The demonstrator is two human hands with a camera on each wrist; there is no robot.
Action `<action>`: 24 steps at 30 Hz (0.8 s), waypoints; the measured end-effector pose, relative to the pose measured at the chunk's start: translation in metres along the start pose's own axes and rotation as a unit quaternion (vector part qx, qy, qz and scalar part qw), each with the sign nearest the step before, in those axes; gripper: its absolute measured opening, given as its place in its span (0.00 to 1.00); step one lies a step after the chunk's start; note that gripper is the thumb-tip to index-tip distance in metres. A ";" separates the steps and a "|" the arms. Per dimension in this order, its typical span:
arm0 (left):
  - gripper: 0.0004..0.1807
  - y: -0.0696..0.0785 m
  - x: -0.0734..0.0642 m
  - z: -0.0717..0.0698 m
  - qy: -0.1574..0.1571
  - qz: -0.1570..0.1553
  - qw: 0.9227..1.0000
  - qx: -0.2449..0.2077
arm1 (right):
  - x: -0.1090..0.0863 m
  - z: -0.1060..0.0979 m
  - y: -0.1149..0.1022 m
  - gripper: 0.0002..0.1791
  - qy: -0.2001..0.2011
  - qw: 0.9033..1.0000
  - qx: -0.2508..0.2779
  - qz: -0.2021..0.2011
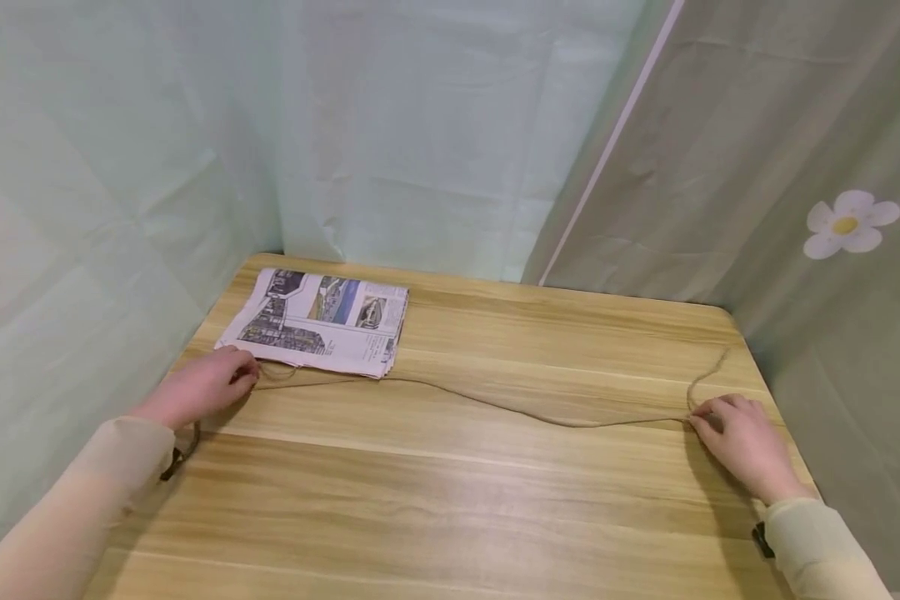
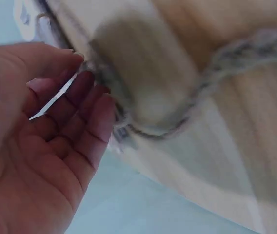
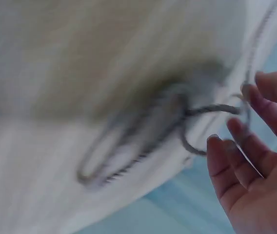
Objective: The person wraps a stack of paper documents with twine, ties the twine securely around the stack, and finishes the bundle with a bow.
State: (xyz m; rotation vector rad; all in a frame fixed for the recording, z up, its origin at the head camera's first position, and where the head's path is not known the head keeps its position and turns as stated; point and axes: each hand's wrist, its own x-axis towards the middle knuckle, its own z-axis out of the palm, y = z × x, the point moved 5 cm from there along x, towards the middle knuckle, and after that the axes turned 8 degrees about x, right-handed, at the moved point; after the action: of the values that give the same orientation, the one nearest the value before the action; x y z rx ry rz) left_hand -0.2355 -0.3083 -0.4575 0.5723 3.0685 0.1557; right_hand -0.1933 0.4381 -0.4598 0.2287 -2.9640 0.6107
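A thin brown cord runs across the wooden table between the hands, slack and slightly wavy. At its left part my left hand pinches it between thumb and fingertips, close to the front left corner of a folded newspaper. A small loop of cord lies by the newspaper's front edge. Over on the right, my right hand pinches the cord with thumb and forefinger, and a loose tail curves away behind it. The right wrist view shows loops of cord by the fingers; blur hides the exact grip.
The wooden table has rounded far corners. Pale hanging sheets stand along its left and back, and a grey-green curtain with flowers along the right.
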 end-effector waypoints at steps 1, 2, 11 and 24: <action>0.01 0.001 0.001 -0.004 -0.001 -0.006 1.000 -0.013 | 0.000 -0.004 -0.005 0.10 0.003 1.000 0.006 0.001; 0.02 0.001 0.002 -0.008 0.003 -0.012 1.000 -0.021 | 0.001 -0.007 -0.010 0.11 0.008 1.000 0.011 -0.001; 0.32 0.003 0.015 -0.039 0.000 -0.042 0.999 -0.014 | 0.024 -0.009 -0.073 0.21 -0.004 0.998 0.047 -0.044; 0.49 -0.001 0.056 -0.025 -0.097 -0.057 0.994 -0.003 | 0.068 0.074 -0.197 0.34 -0.167 0.964 0.026 -0.207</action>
State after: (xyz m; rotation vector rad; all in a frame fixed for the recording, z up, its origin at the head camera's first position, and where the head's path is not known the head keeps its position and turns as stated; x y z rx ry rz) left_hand -0.2890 -0.2916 -0.4326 0.3856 2.9011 0.1008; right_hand -0.2327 0.2208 -0.4428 1.0192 -3.0574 0.6436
